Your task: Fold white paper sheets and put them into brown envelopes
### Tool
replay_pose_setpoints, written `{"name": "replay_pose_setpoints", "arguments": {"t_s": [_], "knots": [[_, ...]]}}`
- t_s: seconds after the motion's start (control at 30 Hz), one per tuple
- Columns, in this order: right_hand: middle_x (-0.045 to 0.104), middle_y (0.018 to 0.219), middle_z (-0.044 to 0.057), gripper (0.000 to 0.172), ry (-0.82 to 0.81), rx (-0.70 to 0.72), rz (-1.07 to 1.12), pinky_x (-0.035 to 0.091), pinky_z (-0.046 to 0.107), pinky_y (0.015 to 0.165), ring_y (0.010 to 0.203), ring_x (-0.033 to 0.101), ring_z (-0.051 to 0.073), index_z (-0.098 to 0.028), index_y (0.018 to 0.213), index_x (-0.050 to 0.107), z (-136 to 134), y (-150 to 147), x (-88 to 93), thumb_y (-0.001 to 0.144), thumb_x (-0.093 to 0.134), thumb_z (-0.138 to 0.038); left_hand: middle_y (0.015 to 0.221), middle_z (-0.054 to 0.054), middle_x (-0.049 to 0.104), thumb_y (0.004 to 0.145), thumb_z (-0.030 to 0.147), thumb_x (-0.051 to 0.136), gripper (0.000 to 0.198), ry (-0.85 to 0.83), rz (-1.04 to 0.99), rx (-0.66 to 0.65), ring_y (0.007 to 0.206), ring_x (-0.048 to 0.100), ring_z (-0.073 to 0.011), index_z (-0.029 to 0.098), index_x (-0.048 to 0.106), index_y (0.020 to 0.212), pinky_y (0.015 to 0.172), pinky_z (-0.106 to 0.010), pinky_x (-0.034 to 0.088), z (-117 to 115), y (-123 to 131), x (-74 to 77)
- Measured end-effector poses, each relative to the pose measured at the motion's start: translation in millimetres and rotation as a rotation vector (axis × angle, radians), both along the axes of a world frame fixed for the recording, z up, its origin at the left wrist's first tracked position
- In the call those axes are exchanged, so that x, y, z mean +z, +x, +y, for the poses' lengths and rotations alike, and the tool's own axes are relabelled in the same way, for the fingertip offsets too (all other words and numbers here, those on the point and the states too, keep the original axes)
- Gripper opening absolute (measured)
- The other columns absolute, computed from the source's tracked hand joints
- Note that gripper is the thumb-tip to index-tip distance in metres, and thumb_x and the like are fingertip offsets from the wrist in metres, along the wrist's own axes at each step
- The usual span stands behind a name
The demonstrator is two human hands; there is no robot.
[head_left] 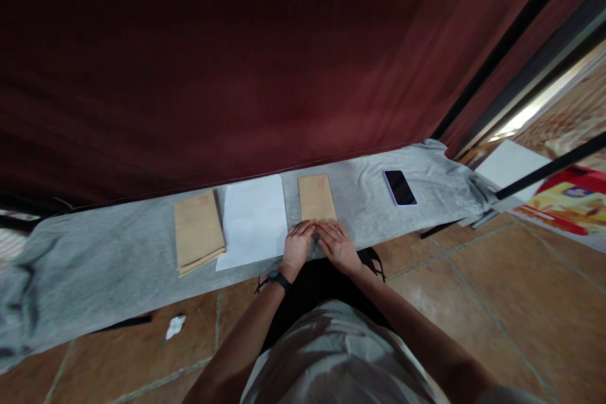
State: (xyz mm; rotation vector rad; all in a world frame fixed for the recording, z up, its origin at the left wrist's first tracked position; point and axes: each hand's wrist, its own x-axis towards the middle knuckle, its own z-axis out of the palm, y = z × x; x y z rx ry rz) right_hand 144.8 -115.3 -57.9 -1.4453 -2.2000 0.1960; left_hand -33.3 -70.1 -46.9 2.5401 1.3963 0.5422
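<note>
I see the left hand [297,246] and right hand [338,245] lying flat, fingers spread, on the near end of the tan paper envelope [316,197], hiding that end. The dim patch between them is perhaps a fold. The envelope lies on the grey cloth-covered table [118,265], just beside a white paper sheet [253,218]. Bare cloth runs right toward a black phone [400,187].

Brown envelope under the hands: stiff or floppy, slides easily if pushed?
The brown envelope lies thin and flat, so probably light and floppy if lifted by one end. On the grey cloth it likely drags rather than glides. Flat, so no rolling.
</note>
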Motion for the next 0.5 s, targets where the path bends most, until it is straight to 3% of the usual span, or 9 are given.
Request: {"name": "replay_pose_setpoints", "arguments": {"t_s": [0.17, 0.5], "knots": [[0.051, 0.151, 0.012, 0.051, -0.008, -0.010, -0.046, 0.031, 0.050, 0.122, 0.142, 0.046, 0.025, -0.017, 0.152, 0.042, -16.4, -15.8, -3.1, 0.104, 0.043, -0.034, 0.136, -0.010, 0.065, 0.094, 0.012, 0.050, 0.035, 0.002, 0.028, -0.004, 0.127, 0.060, -0.0229, 0.021, 0.066, 0.124, 0.108, -0.042, 0.048, -0.7, -0.5, -2.0], [0.048, 0.153, 0.010, 0.050, -0.008, -0.075, -0.029, 0.031, 0.050, 0.122, 0.142, 0.045, 0.025, -0.020, 0.153, 0.041, -17.8, 20.8, -5.1, 0.106, 0.037, -0.034, 0.138, -0.009, 0.063, 0.094, 0.010, 0.045, 0.037, 0.031, -0.002, -0.026, 0.133, 0.055, -0.0231, 0.020, 0.065, 0.125, 0.111, -0.043, 0.046, -4.3, -1.8, -5.6]]}}
